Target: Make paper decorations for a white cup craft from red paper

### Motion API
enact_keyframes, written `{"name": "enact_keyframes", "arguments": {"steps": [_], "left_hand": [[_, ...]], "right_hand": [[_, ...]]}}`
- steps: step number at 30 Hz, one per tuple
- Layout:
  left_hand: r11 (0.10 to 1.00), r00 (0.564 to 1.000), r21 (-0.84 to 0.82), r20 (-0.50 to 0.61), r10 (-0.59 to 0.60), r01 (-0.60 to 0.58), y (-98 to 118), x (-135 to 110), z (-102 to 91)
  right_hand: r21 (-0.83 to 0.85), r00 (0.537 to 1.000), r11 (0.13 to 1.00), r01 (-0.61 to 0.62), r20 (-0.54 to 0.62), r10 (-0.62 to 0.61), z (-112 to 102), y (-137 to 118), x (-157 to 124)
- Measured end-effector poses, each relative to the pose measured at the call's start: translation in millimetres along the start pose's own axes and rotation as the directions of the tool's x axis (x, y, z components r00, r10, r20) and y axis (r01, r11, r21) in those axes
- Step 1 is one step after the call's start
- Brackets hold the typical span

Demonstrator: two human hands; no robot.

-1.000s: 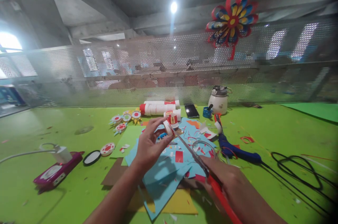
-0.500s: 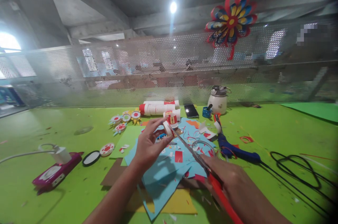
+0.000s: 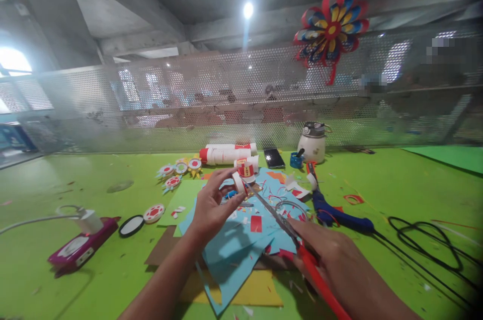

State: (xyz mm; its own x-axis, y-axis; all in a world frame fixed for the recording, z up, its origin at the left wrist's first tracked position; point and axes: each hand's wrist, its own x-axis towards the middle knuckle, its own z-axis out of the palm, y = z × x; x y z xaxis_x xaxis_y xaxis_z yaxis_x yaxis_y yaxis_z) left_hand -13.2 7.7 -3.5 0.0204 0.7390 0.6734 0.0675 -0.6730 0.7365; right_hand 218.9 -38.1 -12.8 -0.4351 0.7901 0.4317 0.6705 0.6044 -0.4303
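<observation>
My left hand point(image 3: 213, 207) pinches a small round white paper piece with a red edge point(image 3: 239, 182) above the blue paper sheets point(image 3: 236, 244). My right hand point(image 3: 332, 259) grips red-handled scissors point(image 3: 287, 232). Their blades reach up and left, and the tips meet the paper piece. Small red and white scraps lie on the blue sheets under both hands.
A blue glue gun point(image 3: 332, 212) with its black cord point(image 3: 422, 244) lies to the right. At the back stand white rolls point(image 3: 226, 154), a phone point(image 3: 274, 158) and a white pot point(image 3: 312, 143). Paper rosettes point(image 3: 179, 171) and a pink power strip point(image 3: 81, 244) are at the left.
The scissors' tips have edged a little up toward the paper piece. Both hands otherwise hold nearly the same place.
</observation>
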Motion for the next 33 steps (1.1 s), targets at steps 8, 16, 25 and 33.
{"name": "enact_keyframes", "arguments": {"steps": [8, 16, 25, 33], "left_hand": [[0.993, 0.997, -0.094, 0.034, -0.072, 0.075, -2, 1, -3.6], [0.999, 0.946, 0.012, 0.321, -0.048, 0.046, 0, -6, 2.0], [0.992, 0.828, 0.112, 0.55, -0.114, 0.062, 4, -17, 19.2], [0.994, 0.8, 0.061, 0.59, -0.113, 0.095, 5, -17, 19.6]], "right_hand": [[0.292, 0.996, 0.956, -0.011, 0.089, -0.016, -3, 2, 7], [0.362, 0.989, 0.923, -0.131, -0.014, 0.146, -8, 1, 9], [0.652, 0.984, 0.753, -0.088, -0.06, 0.167, -4, -9, 15], [0.687, 0.968, 0.709, -0.16, -0.032, 0.25, 1, -8, 11]]}}
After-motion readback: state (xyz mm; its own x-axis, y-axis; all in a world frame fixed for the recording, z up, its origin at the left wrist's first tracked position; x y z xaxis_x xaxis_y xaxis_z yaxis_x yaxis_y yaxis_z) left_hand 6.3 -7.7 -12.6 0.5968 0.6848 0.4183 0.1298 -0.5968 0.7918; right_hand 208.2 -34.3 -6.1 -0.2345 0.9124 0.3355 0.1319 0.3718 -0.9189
